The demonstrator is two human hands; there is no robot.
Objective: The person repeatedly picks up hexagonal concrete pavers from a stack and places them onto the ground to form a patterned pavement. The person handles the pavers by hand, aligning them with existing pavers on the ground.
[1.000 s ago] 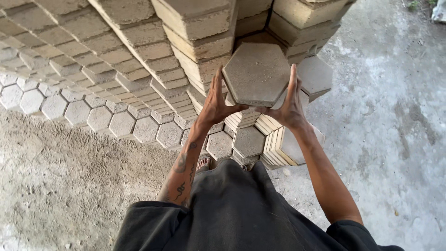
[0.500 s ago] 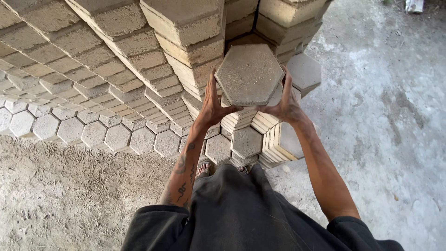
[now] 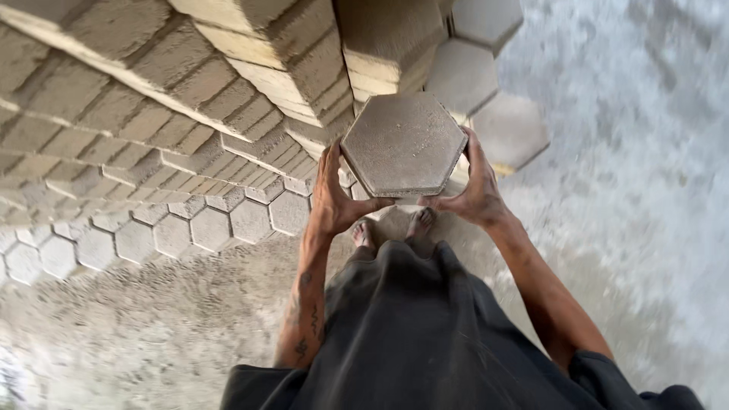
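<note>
I hold a grey hexagonal concrete paver flat in front of me with both hands. My left hand grips its left edge and lower corner. My right hand cups its right edge. The paver hovers just before tall stacks of the same hexagonal blocks. My bare feet show below the paver, on the ground close to the stacks.
Rows of hexagonal pavers lie flat along the foot of the stacks at left. More hexagon faces stand at the stack's right end. Rough sandy ground spreads at lower left, pale concrete floor to the right.
I have stepped closer to the stacks, which now fill more of the view. The paver stays gripped in both hands and has come lower and nearer the blocks.
</note>
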